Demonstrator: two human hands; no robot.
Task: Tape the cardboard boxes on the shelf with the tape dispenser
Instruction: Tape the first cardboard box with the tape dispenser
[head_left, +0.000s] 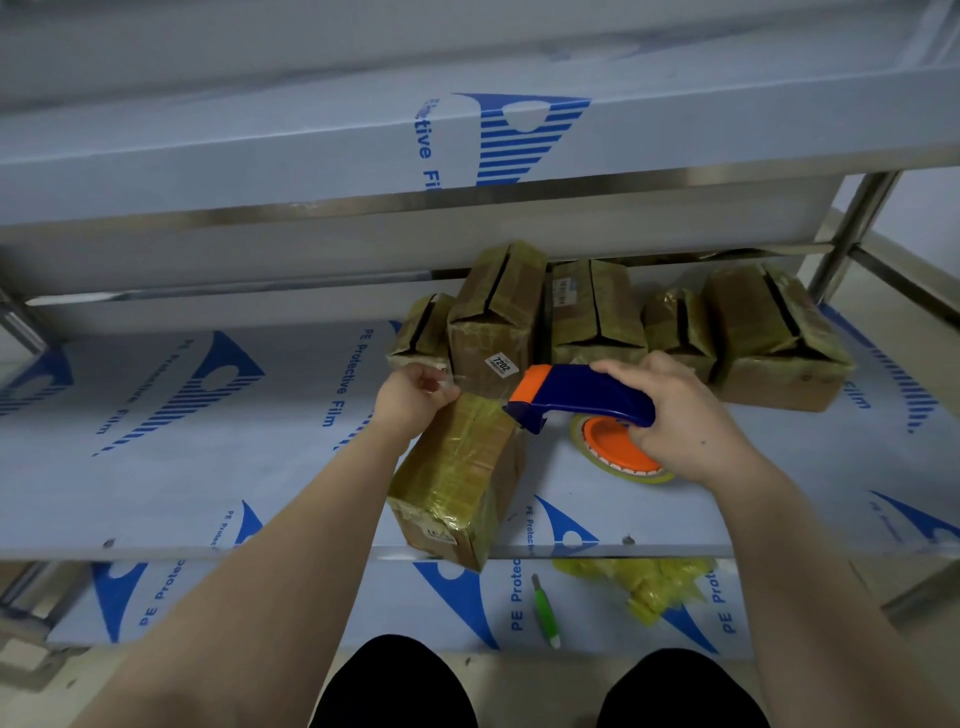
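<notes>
A cardboard box (457, 478) wrapped in yellowish tape lies on the middle shelf (208, 467), its near end sticking out over the front edge. My right hand (675, 415) grips the blue and orange tape dispenser (582, 397), whose front end rests at the box's far top edge. The orange tape roll (618, 447) shows under that hand. My left hand (415, 397) pinches a clear strip of tape (452, 379) at the box's far left corner. Several taped boxes (597, 312) stand in a row behind.
An upper shelf (467, 156) overhangs the row of boxes. On the lower shelf lie a green-handled cutter (545, 613) and a heap of crumpled yellow tape (649, 582). A steel post (852, 228) stands at the right. My knees are at the bottom.
</notes>
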